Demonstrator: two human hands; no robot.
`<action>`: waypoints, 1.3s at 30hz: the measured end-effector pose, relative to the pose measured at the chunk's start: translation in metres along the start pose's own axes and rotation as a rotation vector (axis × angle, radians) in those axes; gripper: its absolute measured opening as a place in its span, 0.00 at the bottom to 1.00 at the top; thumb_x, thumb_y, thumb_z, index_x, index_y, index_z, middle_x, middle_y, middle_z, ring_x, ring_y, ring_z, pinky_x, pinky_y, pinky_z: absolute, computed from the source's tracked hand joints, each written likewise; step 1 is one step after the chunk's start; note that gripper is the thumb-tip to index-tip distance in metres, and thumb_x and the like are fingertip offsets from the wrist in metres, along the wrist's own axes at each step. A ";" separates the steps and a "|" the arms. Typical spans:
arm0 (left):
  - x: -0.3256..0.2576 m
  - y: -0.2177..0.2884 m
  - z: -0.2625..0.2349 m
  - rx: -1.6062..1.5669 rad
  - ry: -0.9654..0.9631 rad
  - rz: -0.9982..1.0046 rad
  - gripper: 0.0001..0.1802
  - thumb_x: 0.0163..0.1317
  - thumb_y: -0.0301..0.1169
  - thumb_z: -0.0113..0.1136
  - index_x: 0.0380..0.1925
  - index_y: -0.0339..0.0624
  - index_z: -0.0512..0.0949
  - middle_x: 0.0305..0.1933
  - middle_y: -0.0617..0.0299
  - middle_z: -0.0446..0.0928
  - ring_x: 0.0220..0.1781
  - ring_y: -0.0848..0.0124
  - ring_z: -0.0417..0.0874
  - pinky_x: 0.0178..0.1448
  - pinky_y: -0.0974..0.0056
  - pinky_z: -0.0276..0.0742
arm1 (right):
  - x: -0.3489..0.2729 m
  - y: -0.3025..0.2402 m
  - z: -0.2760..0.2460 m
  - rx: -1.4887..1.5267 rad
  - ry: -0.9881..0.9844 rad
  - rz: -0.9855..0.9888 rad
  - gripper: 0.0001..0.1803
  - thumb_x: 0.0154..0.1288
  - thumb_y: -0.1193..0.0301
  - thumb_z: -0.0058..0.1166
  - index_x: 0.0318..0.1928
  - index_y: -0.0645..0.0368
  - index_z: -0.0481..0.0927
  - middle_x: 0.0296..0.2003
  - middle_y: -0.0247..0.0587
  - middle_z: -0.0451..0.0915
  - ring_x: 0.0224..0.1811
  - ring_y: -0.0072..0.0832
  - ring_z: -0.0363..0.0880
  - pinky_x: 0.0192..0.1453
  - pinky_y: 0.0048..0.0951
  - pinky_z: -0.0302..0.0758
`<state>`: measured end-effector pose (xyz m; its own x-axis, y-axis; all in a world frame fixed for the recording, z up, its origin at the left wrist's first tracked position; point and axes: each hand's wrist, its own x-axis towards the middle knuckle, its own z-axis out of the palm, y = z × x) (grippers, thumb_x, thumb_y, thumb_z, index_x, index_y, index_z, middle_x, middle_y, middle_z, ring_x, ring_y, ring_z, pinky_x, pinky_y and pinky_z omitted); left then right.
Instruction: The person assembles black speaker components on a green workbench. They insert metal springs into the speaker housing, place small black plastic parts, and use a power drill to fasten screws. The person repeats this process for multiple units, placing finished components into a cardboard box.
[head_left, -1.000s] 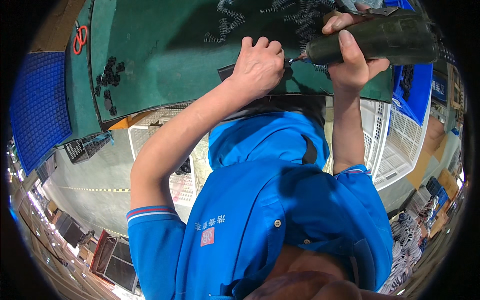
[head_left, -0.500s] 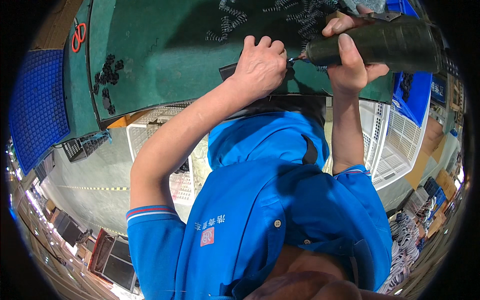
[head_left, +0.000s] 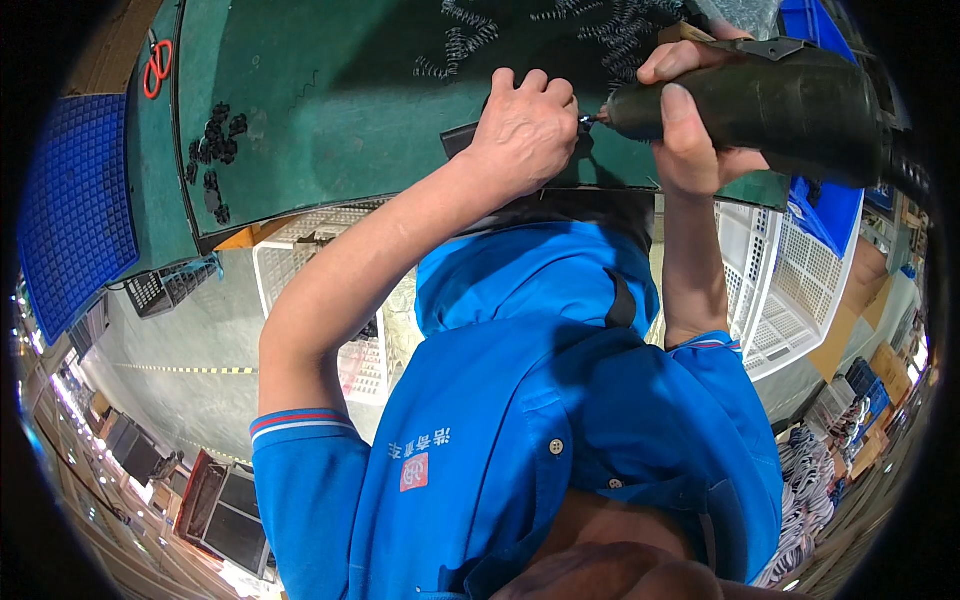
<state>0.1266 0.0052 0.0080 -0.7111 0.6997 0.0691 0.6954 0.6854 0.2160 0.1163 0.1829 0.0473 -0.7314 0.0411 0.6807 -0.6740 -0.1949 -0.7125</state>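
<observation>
My left hand (head_left: 525, 125) is closed over a flat black part (head_left: 462, 138) near the front edge of the green work mat (head_left: 330, 90); most of the part is hidden under my fingers. My right hand (head_left: 690, 110) grips a dark green powered screwdriver (head_left: 780, 100), held level. Its tip (head_left: 592, 120) touches the part beside my left fingers. Black coiled springs (head_left: 470, 40) lie scattered on the mat behind my hands.
A pile of small black parts (head_left: 212, 160) sits at the mat's left. Red-handled scissors (head_left: 156, 68) lie at far left, beside a blue gridded tray (head_left: 75, 210). White perforated crates (head_left: 790, 290) stand below the bench at right, a blue bin (head_left: 825, 215) above them.
The screwdriver and my right hand have shifted slightly; my left hand stays pressed on the black part.
</observation>
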 end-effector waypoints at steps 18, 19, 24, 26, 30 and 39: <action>-0.002 0.000 -0.001 -0.003 -0.006 -0.003 0.13 0.52 0.39 0.66 0.33 0.44 0.80 0.38 0.63 0.75 0.45 0.62 0.75 0.46 0.55 0.65 | 0.011 -0.022 0.005 0.058 -0.105 0.288 0.37 0.52 0.75 0.52 0.64 0.73 0.62 0.35 0.46 0.74 0.38 0.35 0.75 0.47 0.36 0.75; -0.003 0.001 0.001 -0.012 0.008 -0.004 0.14 0.51 0.39 0.67 0.34 0.44 0.80 0.38 0.63 0.75 0.45 0.62 0.76 0.46 0.55 0.65 | 0.018 -0.040 -0.003 0.105 -0.027 0.223 0.36 0.52 0.73 0.52 0.64 0.73 0.62 0.34 0.48 0.75 0.38 0.36 0.76 0.47 0.37 0.75; -0.006 -0.002 -0.001 -0.069 0.099 -0.021 0.11 0.49 0.37 0.67 0.28 0.42 0.82 0.35 0.61 0.76 0.43 0.62 0.77 0.46 0.53 0.65 | 0.024 -0.088 -0.094 -0.584 0.480 0.428 0.18 0.58 0.71 0.64 0.46 0.68 0.78 0.30 0.42 0.79 0.31 0.30 0.76 0.38 0.30 0.73; -0.005 -0.003 -0.011 -0.053 0.087 0.007 0.11 0.49 0.36 0.67 0.28 0.41 0.82 0.34 0.60 0.76 0.43 0.61 0.77 0.48 0.51 0.65 | 0.006 -0.081 -0.152 -1.268 0.267 0.749 0.23 0.53 0.61 0.71 0.41 0.65 0.80 0.29 0.44 0.83 0.32 0.31 0.82 0.40 0.31 0.76; -0.036 -0.001 -0.056 -0.100 0.141 -0.069 0.11 0.48 0.34 0.67 0.28 0.41 0.77 0.34 0.55 0.75 0.41 0.57 0.77 0.48 0.54 0.68 | -0.051 -0.069 -0.220 -1.735 0.110 0.851 0.26 0.56 0.56 0.65 0.53 0.57 0.81 0.44 0.50 0.83 0.48 0.45 0.81 0.53 0.40 0.75; -0.250 -0.052 -0.111 0.191 -0.993 -0.712 0.20 0.52 0.48 0.68 0.33 0.42 0.84 0.44 0.46 0.82 0.45 0.52 0.85 0.49 0.47 0.77 | 0.016 -0.068 -0.066 -1.109 -0.230 0.566 0.15 0.62 0.65 0.60 0.47 0.57 0.82 0.43 0.43 0.82 0.41 0.38 0.83 0.45 0.32 0.78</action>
<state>0.2569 -0.2281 0.0873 -0.6086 -0.0486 -0.7920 0.2489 0.9361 -0.2487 0.1438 0.2614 0.0959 -0.9852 0.0280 0.1692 -0.0798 0.7984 -0.5968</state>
